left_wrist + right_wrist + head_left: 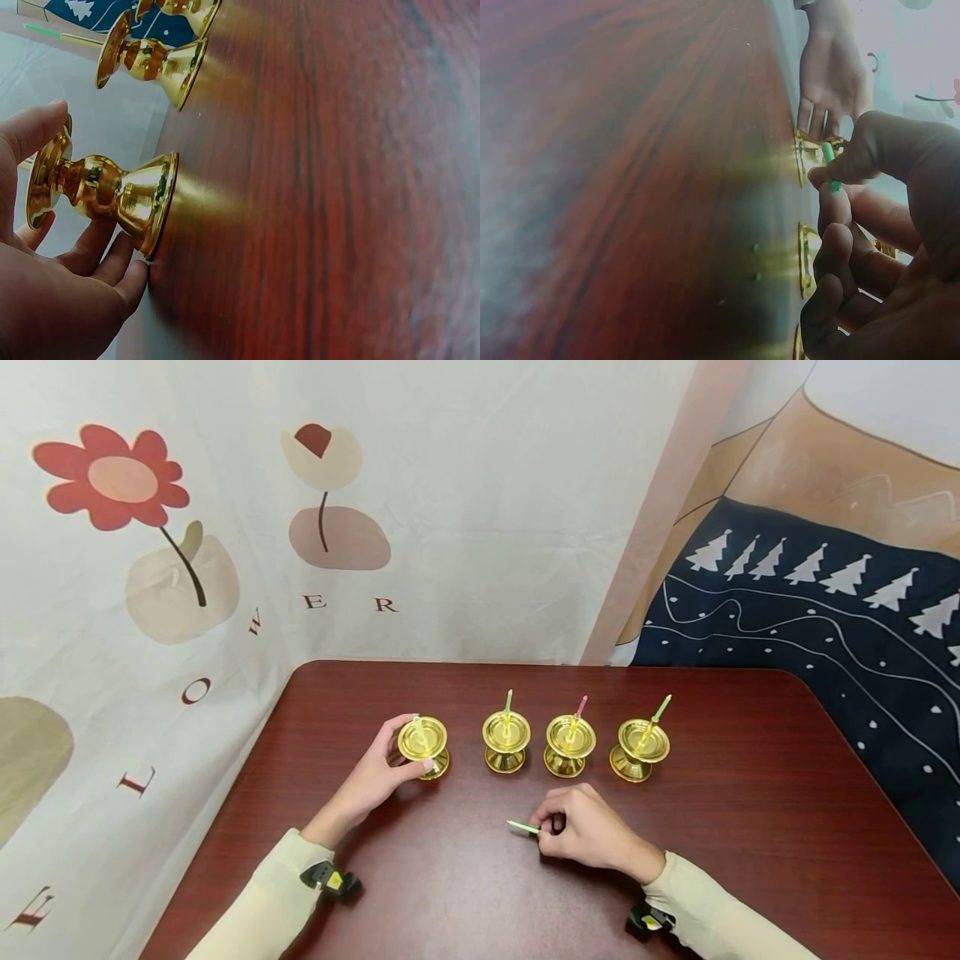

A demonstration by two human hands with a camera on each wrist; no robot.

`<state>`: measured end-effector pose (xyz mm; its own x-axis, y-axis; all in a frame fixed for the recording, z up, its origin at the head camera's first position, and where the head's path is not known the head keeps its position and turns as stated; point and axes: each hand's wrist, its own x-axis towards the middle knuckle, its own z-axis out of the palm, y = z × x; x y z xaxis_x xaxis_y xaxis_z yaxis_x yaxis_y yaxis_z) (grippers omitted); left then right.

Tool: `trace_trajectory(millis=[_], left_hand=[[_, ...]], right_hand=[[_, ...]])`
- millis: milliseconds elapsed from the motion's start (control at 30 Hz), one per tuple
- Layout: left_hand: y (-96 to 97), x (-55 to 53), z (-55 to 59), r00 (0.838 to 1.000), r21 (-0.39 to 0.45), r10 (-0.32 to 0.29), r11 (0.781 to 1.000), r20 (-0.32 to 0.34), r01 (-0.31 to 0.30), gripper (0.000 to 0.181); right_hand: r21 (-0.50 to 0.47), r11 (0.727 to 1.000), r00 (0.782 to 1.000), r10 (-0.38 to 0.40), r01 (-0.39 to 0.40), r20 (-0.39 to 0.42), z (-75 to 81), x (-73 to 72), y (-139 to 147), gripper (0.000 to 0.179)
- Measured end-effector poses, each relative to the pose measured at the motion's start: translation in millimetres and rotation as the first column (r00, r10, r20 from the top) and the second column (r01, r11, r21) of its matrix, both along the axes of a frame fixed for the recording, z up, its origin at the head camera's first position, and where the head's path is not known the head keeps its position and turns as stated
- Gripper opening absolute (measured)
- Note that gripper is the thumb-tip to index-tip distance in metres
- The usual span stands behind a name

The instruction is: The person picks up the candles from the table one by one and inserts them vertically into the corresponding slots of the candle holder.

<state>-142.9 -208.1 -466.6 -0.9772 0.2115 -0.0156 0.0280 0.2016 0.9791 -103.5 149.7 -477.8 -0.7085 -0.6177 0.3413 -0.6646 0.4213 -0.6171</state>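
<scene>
Left hand: the left hand (372,777) is curled round the leftmost gold candle holder (423,746), thumb on the near side of its dish and fingers behind the stem; the left wrist view shows the thumb (31,127) against the dish rim and the fingertips (135,279) beside the flared foot.
Leftmost holder: stands upright on the table (750,827), at the left end of the row, near the middle of the tabletop. Whether a candle sits in its dish cannot be told; only a pale glint shows there.
Right hand: the right hand (588,831) rests knuckles-up on the table, nearer than the row, fingers curled, pinching a small green candle (522,827) between thumb and forefinger.
Green candle: lies nearly level, tip pointing left, just above or on the wood; contact with the table cannot be told. In the right wrist view its green shaft (829,161) shows at the fingertips.
Second holder: gold (506,739), right of the held one, with a green candle upright in it.
Third holder: gold (570,745), carries a pink candle leaning right.
Fourth holder: gold (640,748), at the right end, tilted, with a green candle leaning right.
Backdrop: a flower-printed cloth (150,543) hangs at far left; a dark tree-patterned cloth (825,610) at far right.
</scene>
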Motion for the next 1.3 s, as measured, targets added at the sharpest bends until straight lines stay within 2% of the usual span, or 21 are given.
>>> trace_trajectory(millis=[133, 433, 633, 833, 1167, 1300], left_hand=[[2.9, 0.1, -0.9, 1.000, 0.007, -0.012, 1.000, -0.005, 0.012, 0.080], [9.5, -0.8, -0.9, 0.999, 0.011, -0.031, 0.999, -0.007, 0.031, 0.079], [13.2, -0.7, -0.1, 0.999, 0.004, -0.041, 0.999, -0.004, 0.041, 0.080], [17.6, -1.3, -1.0, 0.998, 0.018, -0.054, 0.998, -0.015, 0.054, 0.079], [22.5, -5.1, -0.7, 0.996, 0.039, -0.078, 0.996, -0.034, 0.079, 0.080], [23.0, -6.5, -1.4, 0.995, 0.054, -0.089, 0.994, -0.034, 0.091, 0.081]], right_hand=[[-0.002, 1.000, 1.000, -0.011, 0.011, 0.016, 2.7, -2.5, -6, 0.018], [-0.042, 0.998, 0.994, -0.039, 0.043, 0.105, 13.3, -9.2, -25, 0.020], [-0.070, 0.994, 0.995, -0.074, 0.078, 0.059, 19.3, -14.9, -39, 0.018], [-0.162, 0.982, 0.995, -0.089, 0.096, 0.051, 25.6, -21.2, -54, 0.017], [-0.278, 0.953, 0.984, -0.153, 0.122, -0.092, 33.0, -34.9, -79, 0.014], [-0.304, 0.942, 0.977, -0.181, 0.139, -0.115, 36.5, -40.1, -88, 0.010]])
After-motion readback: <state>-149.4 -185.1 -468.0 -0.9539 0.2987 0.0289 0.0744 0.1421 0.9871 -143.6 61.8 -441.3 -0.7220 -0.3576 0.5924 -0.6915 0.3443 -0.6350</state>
